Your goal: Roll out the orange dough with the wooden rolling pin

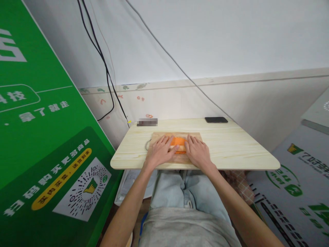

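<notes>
Grey shirt (189, 228) foremost, left grip (161, 151) and right grip (198, 151) spread loosely against an orange item (179, 141)

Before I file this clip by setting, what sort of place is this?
Probably a corner of a shop or vending business's premises: a green panel printed with Chinese shopping text and a scannable code, a grey printed panel opposite, and a plain table between them.

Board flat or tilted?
Flat. The board lies on the table, no edge visibly raised, beneath the left hand and right hand.
</notes>
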Demonstrator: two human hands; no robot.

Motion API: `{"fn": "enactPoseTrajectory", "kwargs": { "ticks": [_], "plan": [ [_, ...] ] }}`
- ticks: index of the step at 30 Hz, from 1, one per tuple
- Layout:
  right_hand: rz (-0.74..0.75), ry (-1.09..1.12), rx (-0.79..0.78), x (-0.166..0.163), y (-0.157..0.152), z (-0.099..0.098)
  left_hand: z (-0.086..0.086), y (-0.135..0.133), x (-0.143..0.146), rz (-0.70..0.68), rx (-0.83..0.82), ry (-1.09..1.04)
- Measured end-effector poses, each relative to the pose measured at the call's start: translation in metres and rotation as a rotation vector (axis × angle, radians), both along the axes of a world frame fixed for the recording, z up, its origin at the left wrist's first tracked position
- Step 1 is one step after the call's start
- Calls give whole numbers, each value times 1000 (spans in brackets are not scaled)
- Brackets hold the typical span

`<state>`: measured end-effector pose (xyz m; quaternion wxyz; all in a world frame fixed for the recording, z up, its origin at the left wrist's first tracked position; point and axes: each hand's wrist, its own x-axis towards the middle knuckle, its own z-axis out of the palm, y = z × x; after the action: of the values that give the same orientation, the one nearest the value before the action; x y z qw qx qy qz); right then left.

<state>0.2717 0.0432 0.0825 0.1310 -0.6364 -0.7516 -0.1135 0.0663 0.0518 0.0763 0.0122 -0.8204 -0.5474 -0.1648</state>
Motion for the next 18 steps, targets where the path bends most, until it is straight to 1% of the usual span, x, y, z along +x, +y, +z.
{"fn": "enactPoseTrajectory", "kwargs": {
  "ticks": [3,6,10,12,15,18],
  "plan": [
    [4,16,53,-1,-8,-7,-9,-5,4,58,41,-16],
    [-1,39,99,-2,-19,-17,-17,-17,9,97,104,-6],
    [12,55,170,-3,-35,-28,-26,-35,9,89,169,-22],
    [14,55,179,-4,-39,-29,-27,-39,8,76,174,-31],
    [8,49,129,-3,-32,-23,-24,-29,9,77,148,-34],
    [-5,25,69,-2,-13,-9,-16,-5,14,110,126,-18]
  ]
}}
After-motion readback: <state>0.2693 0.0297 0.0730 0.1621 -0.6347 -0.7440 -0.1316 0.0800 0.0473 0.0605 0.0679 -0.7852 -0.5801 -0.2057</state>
